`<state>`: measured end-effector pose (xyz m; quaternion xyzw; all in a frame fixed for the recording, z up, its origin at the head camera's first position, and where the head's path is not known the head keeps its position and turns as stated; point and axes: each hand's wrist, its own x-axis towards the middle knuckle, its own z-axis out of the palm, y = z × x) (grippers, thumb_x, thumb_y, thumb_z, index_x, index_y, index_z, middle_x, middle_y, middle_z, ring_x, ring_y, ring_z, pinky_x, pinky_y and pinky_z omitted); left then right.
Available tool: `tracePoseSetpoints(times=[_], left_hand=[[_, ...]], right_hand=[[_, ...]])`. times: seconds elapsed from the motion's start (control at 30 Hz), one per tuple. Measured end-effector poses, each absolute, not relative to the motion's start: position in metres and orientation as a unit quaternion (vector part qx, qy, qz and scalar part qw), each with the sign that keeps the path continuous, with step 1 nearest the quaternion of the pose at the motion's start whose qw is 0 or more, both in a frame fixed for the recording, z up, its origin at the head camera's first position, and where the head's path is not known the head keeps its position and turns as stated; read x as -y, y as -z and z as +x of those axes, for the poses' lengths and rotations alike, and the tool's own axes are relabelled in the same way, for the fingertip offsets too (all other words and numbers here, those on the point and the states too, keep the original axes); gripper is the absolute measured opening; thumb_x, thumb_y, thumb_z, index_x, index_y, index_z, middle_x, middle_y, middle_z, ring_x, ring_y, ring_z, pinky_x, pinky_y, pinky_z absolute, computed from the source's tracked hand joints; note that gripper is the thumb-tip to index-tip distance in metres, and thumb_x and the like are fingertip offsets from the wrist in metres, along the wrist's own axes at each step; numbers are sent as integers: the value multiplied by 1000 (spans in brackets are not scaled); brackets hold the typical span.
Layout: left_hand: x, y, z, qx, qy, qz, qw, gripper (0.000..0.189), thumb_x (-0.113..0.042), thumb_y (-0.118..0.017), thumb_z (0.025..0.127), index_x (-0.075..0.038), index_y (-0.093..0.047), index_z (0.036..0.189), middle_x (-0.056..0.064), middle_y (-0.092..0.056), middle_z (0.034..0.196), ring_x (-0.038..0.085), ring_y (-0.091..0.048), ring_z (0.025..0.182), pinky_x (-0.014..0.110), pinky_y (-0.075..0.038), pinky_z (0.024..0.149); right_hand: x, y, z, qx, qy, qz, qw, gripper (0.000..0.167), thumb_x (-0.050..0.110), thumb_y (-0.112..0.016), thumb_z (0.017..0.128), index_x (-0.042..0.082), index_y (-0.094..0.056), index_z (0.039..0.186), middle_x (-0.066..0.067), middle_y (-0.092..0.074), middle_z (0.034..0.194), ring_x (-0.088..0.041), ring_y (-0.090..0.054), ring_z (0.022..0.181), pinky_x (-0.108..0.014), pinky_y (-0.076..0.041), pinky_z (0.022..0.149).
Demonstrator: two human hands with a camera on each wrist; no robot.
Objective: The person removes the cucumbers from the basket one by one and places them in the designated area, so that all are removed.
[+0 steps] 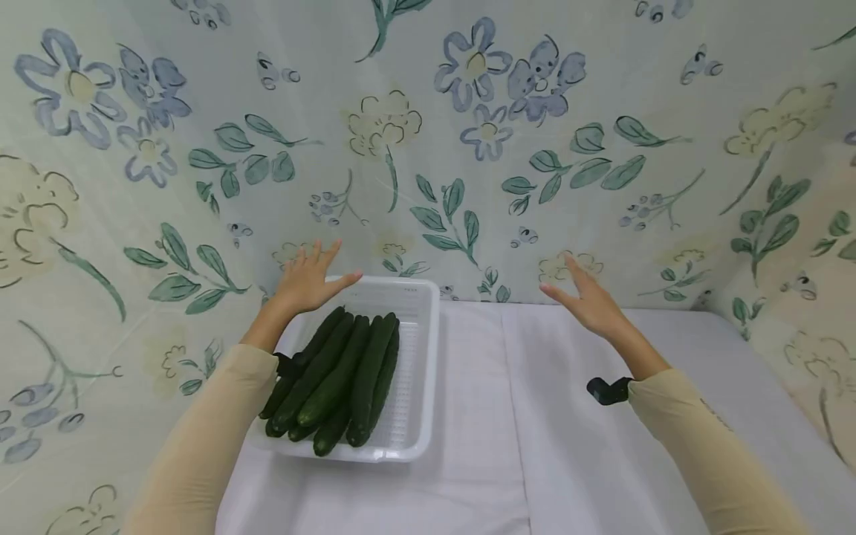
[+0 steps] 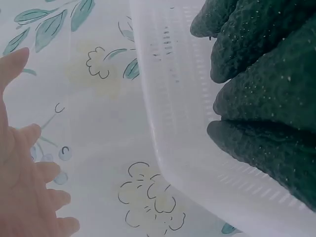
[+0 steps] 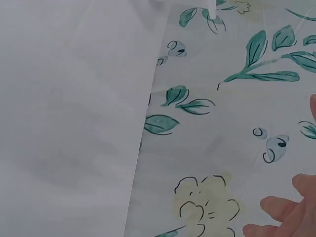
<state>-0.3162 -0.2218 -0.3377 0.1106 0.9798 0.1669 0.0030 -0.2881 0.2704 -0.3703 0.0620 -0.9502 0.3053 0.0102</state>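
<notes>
Several dark green cucumbers [image 1: 341, 379] lie side by side in a white plastic basket [image 1: 428, 371] on the left part of the table. My left hand [image 1: 304, 282] is raised over the basket's back left corner, fingers spread and holding nothing. In the left wrist view, the ends of the cucumbers [image 2: 266, 89] show inside the slotted basket wall [image 2: 155, 128], with the left hand's fingers [image 2: 49, 173] off to the side. Out to the right, my right hand [image 1: 591, 301] hovers over the table's back edge, its fingers extended and nothing in it.
A white cloth covers the table [image 1: 481, 416], with a seam running front to back. Behind and around it hangs a curtain [image 1: 428, 171] printed with flowers and leaves. Each wrist carries a small black camera [image 1: 608, 390].
</notes>
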Motion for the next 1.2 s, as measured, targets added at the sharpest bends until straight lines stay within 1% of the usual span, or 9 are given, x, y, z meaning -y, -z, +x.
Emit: tracePoseSetpoints(times=[0.13,0.33,0.43,0.57,0.67,0.83,0.93,1.03,1.2], left_hand=[[226,333,-313,-974,-194,116,5,99,-80,-33,90,-19,-2,162,25,4,163,52,11,144,70,4,109],[235,323,-301,-959,-247,136,4,91,-65,-42,98,-14,-2,161,27,3,162,51,5,146,71,-1,110],[242,321,-298,-950,-278,144,10,88,-59,-43,101,-12,-1,161,23,3,164,45,5,148,68,-3,112],[253,320,-295,-928,-339,150,34,84,-52,-44,103,-16,5,161,15,7,165,38,7,149,66,-2,113],[262,320,-291,-914,-374,151,48,82,-50,-44,104,-20,8,160,10,9,166,36,8,150,66,-3,113],[274,317,-283,-900,-407,144,65,80,-45,-45,104,-26,9,160,5,12,165,34,10,150,69,-3,111],[284,323,-283,-894,-418,146,66,78,-45,-45,104,-33,9,159,1,13,165,33,11,150,72,-3,109],[291,326,-278,-889,-427,148,67,76,-43,-46,105,-34,8,159,0,13,165,33,12,150,73,-3,108],[302,333,-271,-888,-431,140,81,74,-42,-45,105,-38,7,158,0,14,165,40,9,149,74,-4,107]], right_hand=[[-261,366,-289,938,-338,69,-7,96,64,-46,97,22,12,159,-19,4,164,-55,-5,144,-78,-14,102],[-244,358,-289,913,-395,101,-5,92,58,-50,99,27,12,159,-16,-3,165,-45,-5,148,-75,-12,106],[-236,353,-288,901,-422,103,-8,90,53,-53,99,31,11,159,-17,-6,165,-44,-9,148,-73,-15,106],[-227,350,-288,886,-452,104,-9,91,50,-56,99,35,12,158,-18,-9,164,-44,-14,147,-73,-19,106],[-221,347,-288,866,-487,113,-13,91,44,-58,100,33,11,159,-18,-10,164,-45,-17,146,-71,-20,107],[-209,341,-287,830,-544,122,-20,89,36,-60,100,26,4,161,-19,-15,163,-41,-26,145,-60,-28,110],[-204,346,-292,816,-565,122,-16,89,38,-63,99,25,0,162,-17,-19,162,-39,-33,142,-55,-33,109],[-197,346,-292,802,-586,117,-18,90,36,-65,98,23,-3,162,-18,-22,161,-39,-36,140,-53,-36,107],[-187,347,-293,781,-616,105,-21,89,35,-67,97,21,-8,162,-19,-28,159,-38,-40,138,-50,-37,107]])
